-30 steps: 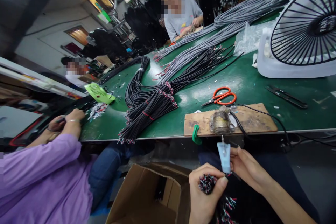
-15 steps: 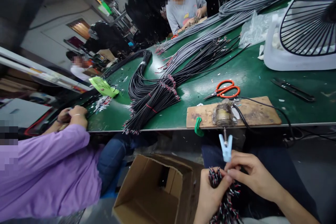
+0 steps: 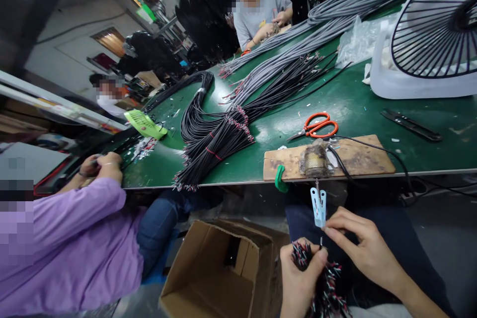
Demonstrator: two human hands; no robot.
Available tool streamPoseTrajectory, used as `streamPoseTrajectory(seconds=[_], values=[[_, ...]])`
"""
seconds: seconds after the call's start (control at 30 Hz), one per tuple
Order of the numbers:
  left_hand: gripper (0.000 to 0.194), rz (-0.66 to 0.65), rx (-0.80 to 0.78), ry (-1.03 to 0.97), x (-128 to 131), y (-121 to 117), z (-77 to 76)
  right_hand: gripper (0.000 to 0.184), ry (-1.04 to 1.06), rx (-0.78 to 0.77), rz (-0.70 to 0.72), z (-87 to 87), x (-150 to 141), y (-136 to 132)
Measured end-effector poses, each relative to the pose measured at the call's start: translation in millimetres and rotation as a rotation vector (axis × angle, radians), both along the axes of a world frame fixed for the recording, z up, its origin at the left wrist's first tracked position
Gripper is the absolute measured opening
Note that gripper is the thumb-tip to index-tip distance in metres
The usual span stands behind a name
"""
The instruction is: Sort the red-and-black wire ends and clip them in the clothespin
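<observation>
In my left hand (image 3: 302, 276) is a bundle of thin black cables (image 3: 301, 253), closed in the fist, with red, white and black wire ends showing at the top. One cable end (image 3: 321, 242) stands up apart from the bundle beside my left thumb. My right hand (image 3: 354, 238) pinches with thumb and forefinger at the lower tip of a light blue clothespin (image 3: 318, 207); what lies between the fingertips is too small to make out. The clothespin hangs from the shaft of a small motor (image 3: 316, 160) fixed on a wooden board (image 3: 365, 156). More cable ends (image 3: 331, 288) show below my hands.
Orange-handled scissors (image 3: 316, 126) and black thread snips (image 3: 412, 125) lie on the green table (image 3: 272, 159). Black cable bundles (image 3: 212, 144), grey cables (image 3: 283, 62) and a white fan (image 3: 383, 74) are there too. A cardboard box (image 3: 208, 268) stands below. A co-worker in purple (image 3: 74, 238) sits at left.
My right hand went from beside the clothespin down to my left thumb, then up to the clothespin's tip. The clothespin has turned on its shaft. My left hand keeps the bundle.
</observation>
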State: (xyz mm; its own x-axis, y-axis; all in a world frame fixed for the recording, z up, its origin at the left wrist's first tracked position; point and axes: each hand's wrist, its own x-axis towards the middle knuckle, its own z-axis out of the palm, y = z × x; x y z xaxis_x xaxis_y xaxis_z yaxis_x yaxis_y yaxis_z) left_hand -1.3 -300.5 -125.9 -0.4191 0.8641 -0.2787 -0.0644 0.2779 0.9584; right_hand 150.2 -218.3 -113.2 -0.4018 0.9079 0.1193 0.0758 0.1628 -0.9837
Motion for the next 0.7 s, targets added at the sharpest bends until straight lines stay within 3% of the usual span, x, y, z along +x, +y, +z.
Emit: streamPoseTrajectory(seconds=[0.23, 0.4, 0.47, 0.6, 0.7], values=[[0.024, -0.231, 0.055, 0.052, -8, 11, 18.6, 0.016, 0.016, 0.029, 0.086, 7.8, 4, -2], [0.023, -0.098, 0.099, 0.032, -1, 12, 19.3, 0.017, 0.068, 0.051, 0.033, 6.4, 0, -2], [0.023, -0.101, 0.140, 0.020, -1, 14, 20.3, 0.021, 0.115, -0.045, 0.037, 1.3, -3, -3], [0.018, -0.247, 0.192, -0.051, -8, 19, 28.1, 0.026, 0.250, -0.357, 0.135, -11.4, -7, -2], [0.015, -0.234, 0.255, -0.066, -13, 21, 33.5, 0.030, 0.254, -0.430, 0.078, -11.9, -8, 5]])
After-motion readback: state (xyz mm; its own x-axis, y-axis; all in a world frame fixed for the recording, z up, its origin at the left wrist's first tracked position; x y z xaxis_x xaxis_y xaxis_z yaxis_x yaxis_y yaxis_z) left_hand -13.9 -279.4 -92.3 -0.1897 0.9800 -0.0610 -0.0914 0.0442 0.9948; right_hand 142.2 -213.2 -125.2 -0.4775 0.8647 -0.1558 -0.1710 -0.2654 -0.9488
